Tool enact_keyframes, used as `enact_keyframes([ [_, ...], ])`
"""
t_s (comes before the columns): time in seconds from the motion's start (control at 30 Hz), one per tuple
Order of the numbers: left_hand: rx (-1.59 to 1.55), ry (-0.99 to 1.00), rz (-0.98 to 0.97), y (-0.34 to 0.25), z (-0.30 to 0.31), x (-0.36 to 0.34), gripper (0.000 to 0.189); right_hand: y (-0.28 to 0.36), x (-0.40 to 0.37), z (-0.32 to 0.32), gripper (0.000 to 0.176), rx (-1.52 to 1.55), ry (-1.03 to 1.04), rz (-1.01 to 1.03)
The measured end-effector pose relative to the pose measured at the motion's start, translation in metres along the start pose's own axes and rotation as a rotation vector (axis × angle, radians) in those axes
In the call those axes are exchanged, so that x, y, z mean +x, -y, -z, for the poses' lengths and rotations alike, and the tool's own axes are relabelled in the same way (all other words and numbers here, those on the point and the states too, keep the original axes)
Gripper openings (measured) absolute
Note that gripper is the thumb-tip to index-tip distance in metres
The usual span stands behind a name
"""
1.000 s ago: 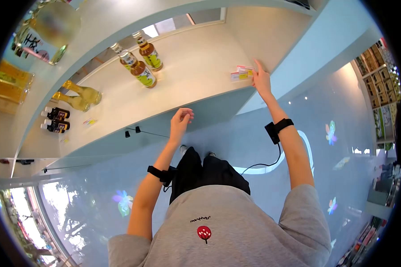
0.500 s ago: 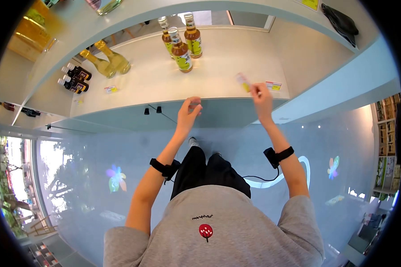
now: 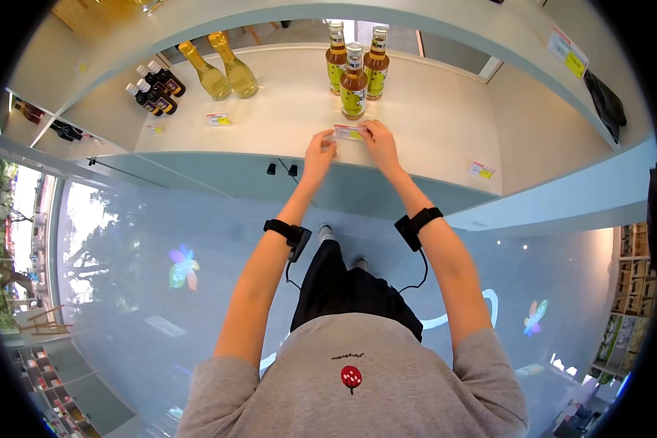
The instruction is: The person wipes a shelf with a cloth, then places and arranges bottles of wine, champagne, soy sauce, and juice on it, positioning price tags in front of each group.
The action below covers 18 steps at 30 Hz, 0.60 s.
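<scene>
A white curved shelf swept across the top, and there was a second shelf board arching just above it, both brightly lit. Below them lay a glossy pale-blue floor, which carried a glowing flower motif on the left and a butterfly motif on the right. Daylight poured through the window at far left, with trees beyond. Stocked racks stood at the right edge.

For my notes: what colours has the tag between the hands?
The price tag shows white, pink and yellow; head view shows it best.
</scene>
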<state>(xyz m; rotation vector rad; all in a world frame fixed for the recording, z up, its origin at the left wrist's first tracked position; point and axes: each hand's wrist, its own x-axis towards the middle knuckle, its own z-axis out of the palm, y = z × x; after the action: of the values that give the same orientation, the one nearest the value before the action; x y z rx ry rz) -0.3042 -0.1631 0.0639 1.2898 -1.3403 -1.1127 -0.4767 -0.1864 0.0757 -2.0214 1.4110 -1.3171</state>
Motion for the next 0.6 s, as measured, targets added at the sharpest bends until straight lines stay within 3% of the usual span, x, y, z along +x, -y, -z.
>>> enact_keyframes([
  [0.27, -0.003, -0.022, -0.039, 0.005, -0.005, 0.01, 0.043, -0.024, -0.009, -0.014, 0.015, 0.283, -0.109, -0.278],
  [0.6, 0.115, -0.045, -0.078, 0.009, -0.012, 0.016, 0.047, -0.029, -0.003, -0.02, 0.01, 0.18, -0.163, -0.245],
])
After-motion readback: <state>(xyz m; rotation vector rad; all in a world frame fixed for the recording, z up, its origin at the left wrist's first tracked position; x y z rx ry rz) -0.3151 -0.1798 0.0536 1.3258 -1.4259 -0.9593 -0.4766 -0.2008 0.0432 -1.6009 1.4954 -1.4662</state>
